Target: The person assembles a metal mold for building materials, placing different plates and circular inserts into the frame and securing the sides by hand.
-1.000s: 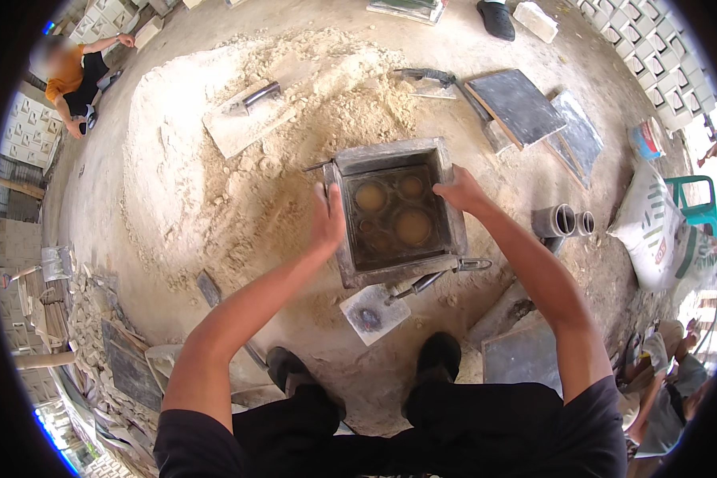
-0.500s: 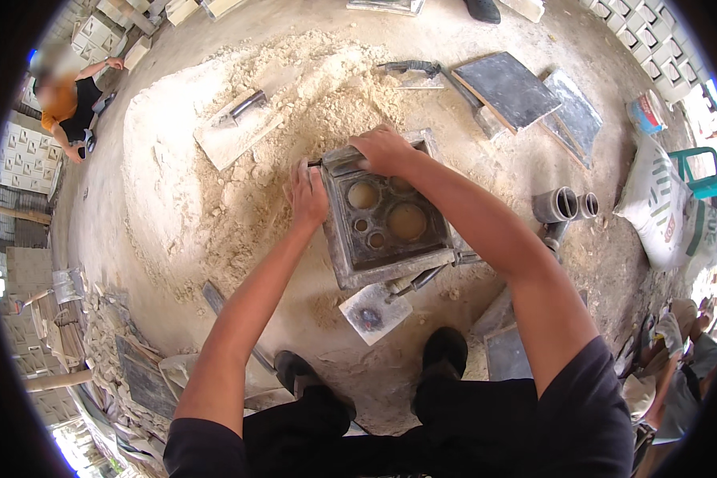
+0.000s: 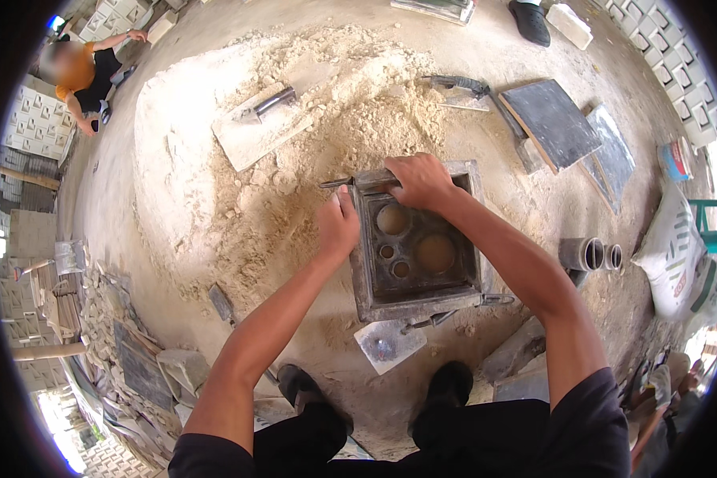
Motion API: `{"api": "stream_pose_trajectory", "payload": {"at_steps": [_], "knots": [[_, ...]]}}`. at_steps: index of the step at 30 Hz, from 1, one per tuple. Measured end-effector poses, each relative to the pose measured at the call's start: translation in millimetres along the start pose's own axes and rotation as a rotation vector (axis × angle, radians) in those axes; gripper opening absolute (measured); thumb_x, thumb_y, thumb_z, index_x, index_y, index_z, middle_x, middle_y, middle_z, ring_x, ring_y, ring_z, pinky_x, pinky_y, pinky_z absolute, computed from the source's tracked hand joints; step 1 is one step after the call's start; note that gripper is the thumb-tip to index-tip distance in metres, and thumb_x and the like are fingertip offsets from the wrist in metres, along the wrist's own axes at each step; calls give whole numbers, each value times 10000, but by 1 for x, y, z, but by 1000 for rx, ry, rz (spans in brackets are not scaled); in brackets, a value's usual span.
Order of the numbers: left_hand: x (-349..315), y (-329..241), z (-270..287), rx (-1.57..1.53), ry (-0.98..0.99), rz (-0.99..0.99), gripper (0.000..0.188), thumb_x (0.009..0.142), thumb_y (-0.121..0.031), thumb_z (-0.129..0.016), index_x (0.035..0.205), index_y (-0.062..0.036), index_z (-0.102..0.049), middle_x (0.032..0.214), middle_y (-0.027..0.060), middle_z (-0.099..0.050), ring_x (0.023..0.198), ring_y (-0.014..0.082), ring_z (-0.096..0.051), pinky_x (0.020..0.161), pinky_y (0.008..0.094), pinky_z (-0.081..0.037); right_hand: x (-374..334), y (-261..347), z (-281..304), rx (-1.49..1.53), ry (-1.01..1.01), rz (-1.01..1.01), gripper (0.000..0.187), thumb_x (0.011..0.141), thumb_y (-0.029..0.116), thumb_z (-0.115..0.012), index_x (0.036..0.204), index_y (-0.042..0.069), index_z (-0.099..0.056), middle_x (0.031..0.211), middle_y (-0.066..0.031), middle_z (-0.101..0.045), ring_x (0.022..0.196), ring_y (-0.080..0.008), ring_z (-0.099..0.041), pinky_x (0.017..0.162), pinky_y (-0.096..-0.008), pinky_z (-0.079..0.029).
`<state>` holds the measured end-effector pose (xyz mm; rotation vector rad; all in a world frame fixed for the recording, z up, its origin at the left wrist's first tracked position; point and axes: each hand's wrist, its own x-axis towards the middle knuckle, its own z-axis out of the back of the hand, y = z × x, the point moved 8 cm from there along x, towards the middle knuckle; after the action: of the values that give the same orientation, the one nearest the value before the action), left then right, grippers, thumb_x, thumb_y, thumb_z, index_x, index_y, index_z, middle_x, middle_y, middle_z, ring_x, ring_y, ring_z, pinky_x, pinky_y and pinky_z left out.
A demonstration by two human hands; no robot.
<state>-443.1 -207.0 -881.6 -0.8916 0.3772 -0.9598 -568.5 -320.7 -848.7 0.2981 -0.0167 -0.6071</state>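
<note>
1. A square, dark grey box (image 3: 410, 240) sat slightly right of the frame's centre, open on top, its thick walls worn and dusty.
2. Round shapes (image 3: 436, 253), large and small, some sandy brown, marked its floor.
3. The right hand (image 3: 418, 182) was clamped over its upper rim.
4. The left hand (image 3: 338, 225) touched its upper left side; whether it gripped, I could not tell.
5. A trowel (image 3: 389, 344) lay just below.

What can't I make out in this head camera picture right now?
In the head view:
Part of the box's far inside: hidden by the right grip.
Far shoe's wearer: mostly cut off by the top edge.
Stool: partly hidden by the sack.
Co-worker's head: blurred.
</note>
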Motion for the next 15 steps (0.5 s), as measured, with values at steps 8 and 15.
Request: {"api": "stream_pose_trajectory", "payload": {"at_steps": [8, 15], "knots": [[-3, 0, -3, 21, 39, 40, 472, 1022, -304, -362, 774, 55, -541, 585, 267, -516, 549, 453, -526, 510, 490, -383, -4, 2, 0, 44, -38, 16, 516, 800, 402, -667, 1181, 76, -543, 993, -123, -684, 918, -328, -653, 838, -439, -490], [-2, -7, 12, 33, -153, -114, 391, 1013, -313, -354, 1122, 12, -544, 1234, 258, -532, 1170, 412, -481, 974, 531, -317, -20, 24, 11, -65, -101, 165, 788, 699, 598, -719, 1085, -49, -487, 1076, -208, -592, 1043, -347, -566, 945, -434, -407]]}}
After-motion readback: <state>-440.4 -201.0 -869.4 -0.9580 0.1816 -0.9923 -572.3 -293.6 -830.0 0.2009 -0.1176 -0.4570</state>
